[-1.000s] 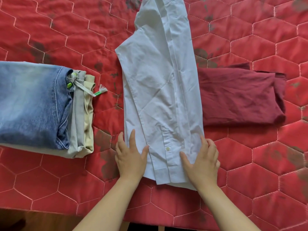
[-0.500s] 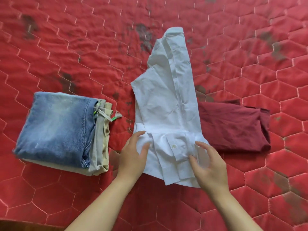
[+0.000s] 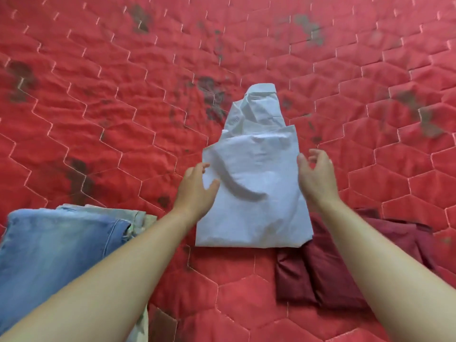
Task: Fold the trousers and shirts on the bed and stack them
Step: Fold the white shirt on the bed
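A white shirt [image 3: 254, 193] lies in the middle of the red quilted bed [image 3: 123, 107], its lower half folded up over the body, collar end pointing away. My left hand [image 3: 196, 187] rests on the shirt's left edge with relaxed fingers. My right hand [image 3: 314, 172] hovers at the right edge, fingers loosely spread and holding nothing. A stack of folded trousers with blue jeans [image 3: 56, 253] on top sits at the lower left. A folded maroon garment [image 3: 328, 275] lies at the lower right, partly under the shirt and my right forearm.
The quilt carries dark stains in several places, such as one patch [image 3: 212, 99] behind the shirt. Beige and grey folded trousers [image 3: 138, 215] peek out under the jeans. Open quilt stretches across the far half of the bed.
The shirt's bottom half has been folded up over its upper part, and both hands have let go of the hem. The camera has tilted, shifting everything lower in view.
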